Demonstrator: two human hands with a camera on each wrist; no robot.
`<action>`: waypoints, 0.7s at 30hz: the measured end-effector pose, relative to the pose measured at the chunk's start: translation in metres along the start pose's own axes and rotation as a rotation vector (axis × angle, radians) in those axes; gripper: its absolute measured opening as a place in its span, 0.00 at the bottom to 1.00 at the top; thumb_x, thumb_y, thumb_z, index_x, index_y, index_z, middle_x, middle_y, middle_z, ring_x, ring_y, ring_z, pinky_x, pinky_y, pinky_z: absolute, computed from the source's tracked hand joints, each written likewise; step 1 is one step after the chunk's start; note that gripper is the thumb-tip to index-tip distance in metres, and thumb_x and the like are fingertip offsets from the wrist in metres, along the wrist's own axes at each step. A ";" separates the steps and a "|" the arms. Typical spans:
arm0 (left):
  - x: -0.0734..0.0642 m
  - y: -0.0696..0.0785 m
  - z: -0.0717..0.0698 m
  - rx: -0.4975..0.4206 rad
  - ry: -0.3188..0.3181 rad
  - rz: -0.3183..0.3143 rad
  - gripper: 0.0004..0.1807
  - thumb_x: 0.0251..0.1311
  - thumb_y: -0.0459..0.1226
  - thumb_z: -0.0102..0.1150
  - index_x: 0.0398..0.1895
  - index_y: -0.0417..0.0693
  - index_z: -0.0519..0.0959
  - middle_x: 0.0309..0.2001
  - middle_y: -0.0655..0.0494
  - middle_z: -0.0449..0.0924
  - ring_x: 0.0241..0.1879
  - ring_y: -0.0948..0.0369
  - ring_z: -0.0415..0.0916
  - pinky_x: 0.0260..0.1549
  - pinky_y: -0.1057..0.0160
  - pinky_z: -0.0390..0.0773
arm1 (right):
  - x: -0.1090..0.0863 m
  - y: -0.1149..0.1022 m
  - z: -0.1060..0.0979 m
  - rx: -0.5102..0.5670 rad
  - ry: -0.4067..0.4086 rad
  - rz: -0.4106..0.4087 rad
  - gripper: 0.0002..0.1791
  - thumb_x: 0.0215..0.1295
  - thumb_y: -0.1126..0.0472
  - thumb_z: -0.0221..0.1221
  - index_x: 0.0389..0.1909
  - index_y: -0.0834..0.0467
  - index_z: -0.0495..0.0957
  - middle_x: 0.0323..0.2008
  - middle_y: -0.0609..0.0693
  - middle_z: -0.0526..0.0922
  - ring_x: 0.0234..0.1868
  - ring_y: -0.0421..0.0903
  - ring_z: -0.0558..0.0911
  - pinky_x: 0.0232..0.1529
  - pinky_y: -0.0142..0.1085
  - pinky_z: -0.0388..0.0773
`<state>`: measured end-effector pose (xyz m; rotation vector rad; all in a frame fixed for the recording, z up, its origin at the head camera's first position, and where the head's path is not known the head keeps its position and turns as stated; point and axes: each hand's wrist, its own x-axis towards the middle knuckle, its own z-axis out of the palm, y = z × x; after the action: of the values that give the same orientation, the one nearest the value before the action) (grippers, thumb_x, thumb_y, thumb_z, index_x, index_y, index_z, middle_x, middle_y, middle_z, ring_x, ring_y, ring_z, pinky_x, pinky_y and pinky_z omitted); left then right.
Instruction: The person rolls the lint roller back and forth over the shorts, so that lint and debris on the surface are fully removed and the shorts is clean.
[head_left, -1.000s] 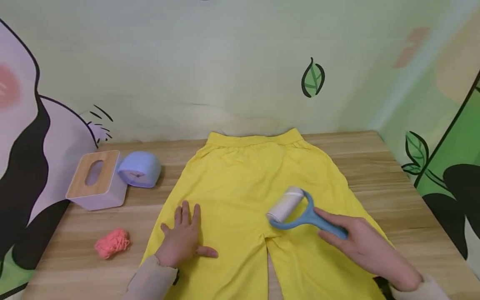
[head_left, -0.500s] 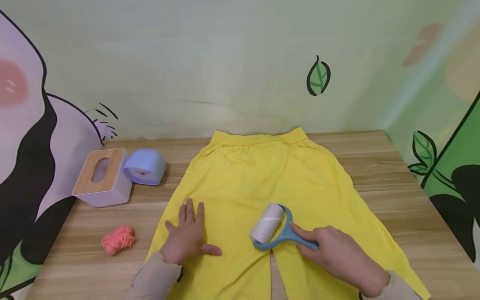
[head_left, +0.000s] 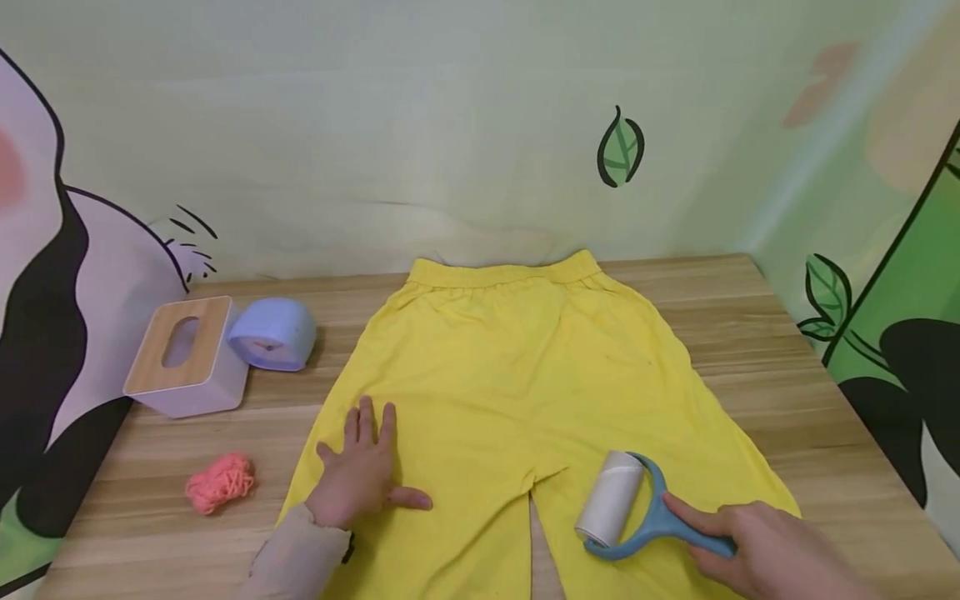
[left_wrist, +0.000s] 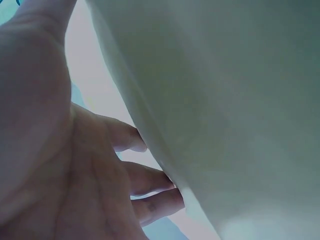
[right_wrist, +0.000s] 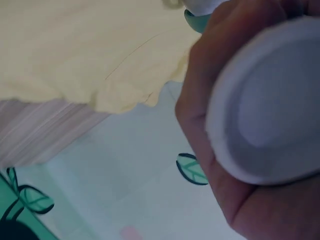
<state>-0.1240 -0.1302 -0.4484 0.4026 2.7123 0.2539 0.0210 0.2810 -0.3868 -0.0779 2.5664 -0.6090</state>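
Note:
Yellow pants (head_left: 480, 367) lie flat on the wooden table, waistband at the far end. My left hand (head_left: 360, 475) rests spread on their left side, fingers straight; up close in the left wrist view, its fingertips (left_wrist: 160, 182) meet pale cloth. In my right hand (head_left: 768, 550) is the blue handle of a lint roller (head_left: 611, 500), gripped between thumb and fingers. The white roll sits over the right leg, just right of the crotch. In the right wrist view the curled right hand (right_wrist: 200, 115) surrounds the handle, whose round end fills the foreground.
Left of the pants, a tissue box (head_left: 187, 358) with a wooden lid touches a small blue clock (head_left: 273, 333). Nearer stands a bundle of pink yarn (head_left: 220, 483). The wooden table (head_left: 720, 333) ends against a painted wall (head_left: 450, 150) behind and at the right.
The lint roller went left and nearer toward the crotch, then right and nearer onto the right leg, still in my right hand. My left hand has stayed on the pants.

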 end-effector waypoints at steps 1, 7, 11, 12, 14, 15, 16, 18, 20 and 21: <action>0.000 0.000 -0.001 -0.006 -0.002 0.001 0.76 0.31 0.71 0.65 0.76 0.36 0.42 0.74 0.28 0.29 0.72 0.33 0.34 0.50 0.18 0.49 | -0.003 0.004 -0.001 0.005 -0.017 0.021 0.29 0.61 0.51 0.63 0.65 0.49 0.74 0.11 0.37 0.60 0.12 0.35 0.60 0.15 0.30 0.57; -0.002 0.000 -0.001 -0.018 0.009 0.009 0.75 0.32 0.70 0.66 0.76 0.36 0.42 0.74 0.28 0.30 0.72 0.33 0.34 0.49 0.18 0.49 | -0.021 0.028 -0.006 -0.043 -0.106 0.125 0.31 0.61 0.47 0.63 0.65 0.49 0.74 0.11 0.39 0.62 0.13 0.37 0.60 0.17 0.29 0.56; 0.001 0.000 -0.001 -0.037 -0.004 0.006 0.75 0.31 0.70 0.66 0.77 0.37 0.41 0.74 0.29 0.29 0.72 0.33 0.33 0.50 0.18 0.47 | -0.030 0.044 -0.016 -0.031 -0.174 0.086 0.34 0.61 0.43 0.62 0.66 0.55 0.72 0.15 0.39 0.64 0.16 0.35 0.64 0.19 0.30 0.58; 0.001 -0.001 -0.001 -0.050 -0.014 0.008 0.76 0.31 0.70 0.66 0.77 0.38 0.41 0.74 0.29 0.28 0.72 0.33 0.32 0.50 0.18 0.46 | -0.033 0.046 -0.020 -0.032 -0.171 0.087 0.34 0.61 0.42 0.62 0.65 0.55 0.73 0.15 0.39 0.64 0.17 0.35 0.64 0.19 0.29 0.58; 0.001 -0.003 -0.003 -0.090 -0.033 0.017 0.76 0.32 0.71 0.66 0.77 0.38 0.40 0.74 0.29 0.27 0.72 0.34 0.30 0.50 0.18 0.44 | -0.037 0.045 -0.027 -0.056 -0.117 0.095 0.34 0.60 0.41 0.62 0.65 0.53 0.74 0.15 0.39 0.64 0.17 0.35 0.64 0.19 0.29 0.59; 0.001 -0.005 -0.005 -0.111 -0.040 0.023 0.75 0.33 0.70 0.66 0.77 0.39 0.40 0.74 0.29 0.28 0.72 0.33 0.31 0.51 0.18 0.44 | -0.039 0.040 -0.030 -0.074 -0.071 0.109 0.34 0.59 0.39 0.62 0.64 0.52 0.75 0.15 0.39 0.64 0.16 0.35 0.64 0.18 0.29 0.59; 0.000 -0.007 -0.007 -0.132 -0.043 0.031 0.74 0.34 0.70 0.67 0.77 0.39 0.41 0.74 0.29 0.29 0.72 0.34 0.31 0.51 0.19 0.45 | -0.038 0.032 -0.033 -0.084 -0.026 0.130 0.34 0.59 0.37 0.61 0.64 0.49 0.75 0.15 0.40 0.64 0.16 0.36 0.64 0.19 0.29 0.60; -0.003 -0.013 -0.012 -0.161 -0.028 0.065 0.71 0.37 0.67 0.69 0.77 0.38 0.43 0.74 0.28 0.33 0.72 0.33 0.35 0.52 0.20 0.49 | -0.034 0.011 -0.037 -0.082 0.076 0.117 0.35 0.58 0.34 0.60 0.64 0.45 0.75 0.17 0.39 0.67 0.17 0.36 0.65 0.20 0.29 0.62; -0.007 -0.018 -0.016 -0.170 0.001 0.102 0.67 0.40 0.63 0.71 0.76 0.37 0.47 0.74 0.28 0.38 0.71 0.32 0.41 0.54 0.23 0.54 | -0.023 -0.014 -0.037 -0.050 0.148 0.056 0.34 0.58 0.32 0.58 0.64 0.41 0.74 0.19 0.39 0.68 0.18 0.36 0.66 0.21 0.29 0.64; -0.009 -0.021 -0.017 -0.173 0.016 0.123 0.65 0.41 0.60 0.72 0.75 0.35 0.50 0.73 0.27 0.41 0.70 0.32 0.43 0.55 0.26 0.56 | -0.016 -0.026 -0.036 -0.031 0.170 -0.017 0.34 0.60 0.32 0.56 0.65 0.41 0.73 0.19 0.37 0.68 0.19 0.34 0.66 0.21 0.29 0.64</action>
<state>-0.1282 -0.1543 -0.4344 0.5187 2.6572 0.5237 0.0162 0.2750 -0.3405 -0.0605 2.7425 -0.6055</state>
